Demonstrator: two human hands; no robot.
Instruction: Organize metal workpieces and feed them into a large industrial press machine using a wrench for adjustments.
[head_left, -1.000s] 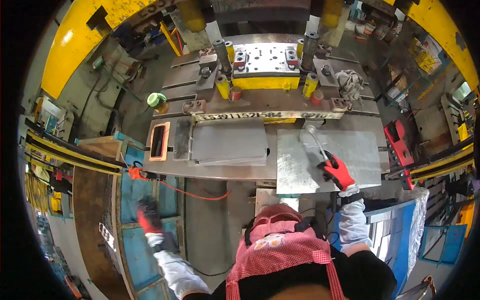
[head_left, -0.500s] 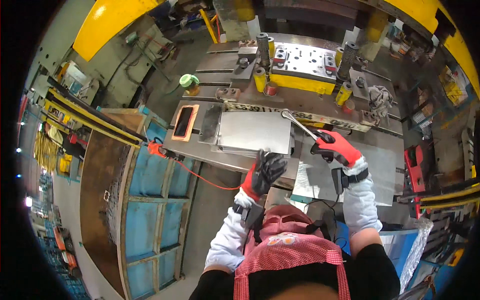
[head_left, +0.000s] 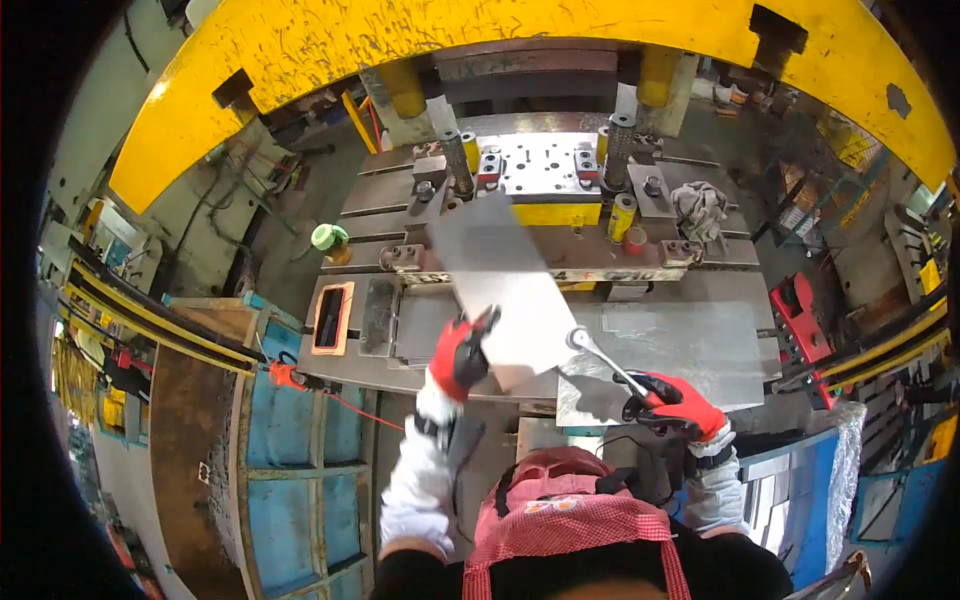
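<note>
Metal sheet (head_left: 508,290) tilted above the bench (head_left: 365,366), directly ahead of and between both hands; long axis slants from far left to near right. Left hand (head_left: 462,352) nearer, fingers bent over its left edge, grip apparently closed, blurred. Right hand (head_left: 672,405) wrapped round a rod (head_left: 613,368); round head at the sheet's right edge, contact unclear. Green-lidded jar (head_left: 330,242) far left, contents too small to tell.

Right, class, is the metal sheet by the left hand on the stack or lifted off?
Lifted off: gripped by the left hand, the metal sheet slants above the stack, hiding part of the yellow block.
</note>
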